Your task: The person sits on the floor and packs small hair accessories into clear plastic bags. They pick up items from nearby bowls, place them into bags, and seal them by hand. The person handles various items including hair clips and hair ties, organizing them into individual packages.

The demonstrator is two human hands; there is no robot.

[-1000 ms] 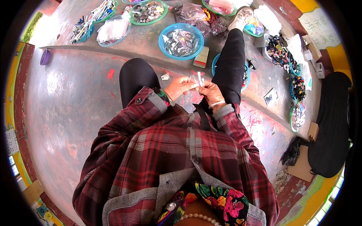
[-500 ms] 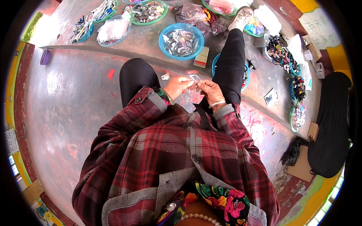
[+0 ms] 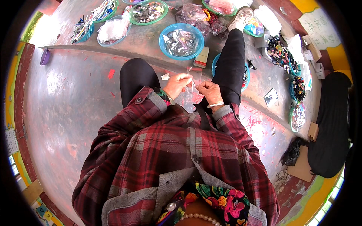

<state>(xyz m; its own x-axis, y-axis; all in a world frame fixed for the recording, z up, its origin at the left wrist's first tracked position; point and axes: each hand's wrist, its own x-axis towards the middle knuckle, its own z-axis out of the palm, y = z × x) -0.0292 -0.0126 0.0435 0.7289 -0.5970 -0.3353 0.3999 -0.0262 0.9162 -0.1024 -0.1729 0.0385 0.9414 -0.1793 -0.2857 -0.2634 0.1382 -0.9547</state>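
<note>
Facing inward, both hands (image 3: pixel 175 86) just apart, fingers (image 3: pixel 185 76) curled

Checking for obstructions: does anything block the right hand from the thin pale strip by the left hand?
Nothing visible stands between the right hand and the thin pale strip by the left hand. The round blue bowl lies beyond both hands, out of the way.

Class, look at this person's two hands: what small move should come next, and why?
Probably bring the right hand closer to the left hand to steady the thin whitish piece: it sticks up above the left hand's fingertips, and a gap separates the hands.
</note>
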